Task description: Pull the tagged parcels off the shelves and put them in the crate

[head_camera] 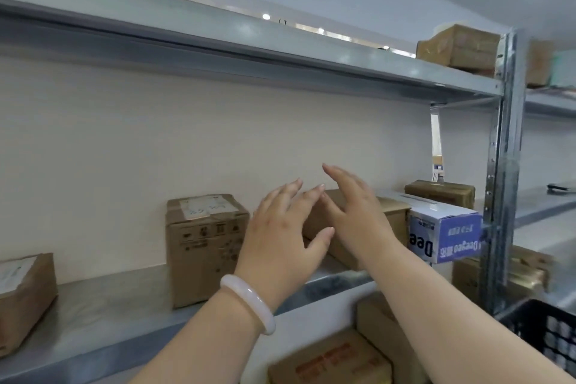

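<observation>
Nearest, the black crate (548,333) sits at lower right, handy, I judge, for dropping a parcel straight in. Both forearms angle up from below toward the middle shelf (109,305). The left hand (280,237), a pale bangle (249,302) on its wrist, and the right hand (352,215) are spread, fingers straight, close together but gripping nothing. They bracket the brown parcel (392,221), which lies on that shelf between a tall labelled box (205,246) and a blue-and-white box (442,234); whether they touch it I cannot tell
</observation>
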{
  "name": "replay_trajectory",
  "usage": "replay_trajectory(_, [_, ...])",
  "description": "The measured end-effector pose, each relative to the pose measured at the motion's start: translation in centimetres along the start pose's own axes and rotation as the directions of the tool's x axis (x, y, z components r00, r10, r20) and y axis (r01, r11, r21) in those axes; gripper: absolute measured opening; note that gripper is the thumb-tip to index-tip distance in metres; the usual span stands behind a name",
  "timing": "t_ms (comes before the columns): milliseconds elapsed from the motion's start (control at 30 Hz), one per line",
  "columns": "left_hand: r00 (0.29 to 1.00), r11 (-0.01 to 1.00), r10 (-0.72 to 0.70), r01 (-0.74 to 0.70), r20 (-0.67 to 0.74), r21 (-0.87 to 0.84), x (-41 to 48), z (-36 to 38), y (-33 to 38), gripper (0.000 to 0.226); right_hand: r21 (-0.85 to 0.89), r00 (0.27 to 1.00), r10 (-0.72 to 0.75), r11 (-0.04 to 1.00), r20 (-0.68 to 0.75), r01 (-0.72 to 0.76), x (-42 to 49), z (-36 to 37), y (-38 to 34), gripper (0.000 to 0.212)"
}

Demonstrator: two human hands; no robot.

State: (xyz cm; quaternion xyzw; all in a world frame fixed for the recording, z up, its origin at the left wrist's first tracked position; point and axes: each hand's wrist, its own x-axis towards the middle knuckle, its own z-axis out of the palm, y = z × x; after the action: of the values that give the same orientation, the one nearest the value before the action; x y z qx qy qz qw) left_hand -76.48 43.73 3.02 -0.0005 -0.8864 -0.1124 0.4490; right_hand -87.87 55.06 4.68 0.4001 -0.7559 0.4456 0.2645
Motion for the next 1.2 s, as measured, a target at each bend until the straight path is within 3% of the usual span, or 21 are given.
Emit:
replay_trajectory(233, [0.976,0.959,-0.207,0.215,0.060,-0.183,4.0,9.2,2.3,0.059,0.014,0.992,0.123,0.992,0.006,-0.123,1.1,-3.8,10.3,0.049])
replay_trajectory(467, [0.903,0.879,-0.422,0.430,0.084,-0.205,5.3,14.8,3.0,0.060,0.118,0.985,0.165,0.979,0.040,-0.169,2.2,-5.0,15.5,0.049])
replay_trajectory(633, [0.891,0.853,-0.447,0.453,0.084,-0.261,5.5,15.6,2.9,0.046,0.266,0.989,0.150,0.952,0.017,-0.149,2.9,-5.2,16.5,0.045])
replay_trajectory(767, [0.894,0.865,-0.447,0.441,0.032,-0.241,4.8,14.9,2.7,0.040,0.388,0.972,0.222,0.892,0.074,-0.233,3.7,-5.3,17.2,0.048])
replay_trajectory(900, [0.894,0.863,-0.447,0.442,0.038,-0.243,3.4,13.6,2.8,0.034,0.392,0.887,0.363,0.800,0.286,-0.454,4.1,-5.1,17.4,0.057])
replay_trajectory(1000, [0.871,0.830,-0.490,0.477,0.029,-0.288,3.1,12.6,3.1,0.029,0.484,0.731,0.494,0.548,0.471,-0.682,4.5,-4.9,17.2,0.058])
replay_trajectory(1067, [0.824,0.761,-0.566,0.534,0.028,-0.368,3.6,12.1,3.6,0.027,0.528,0.661,0.506,0.400,0.555,-0.749,4.8,-5.0,17.3,0.054])
replay_trajectory(1200, [0.773,0.694,-0.632,0.598,0.059,-0.401,4.6,11.8,4.9,0.029,0.466,0.627,0.500,0.420,0.597,-0.779,4.3,-5.4,16.7,0.027])
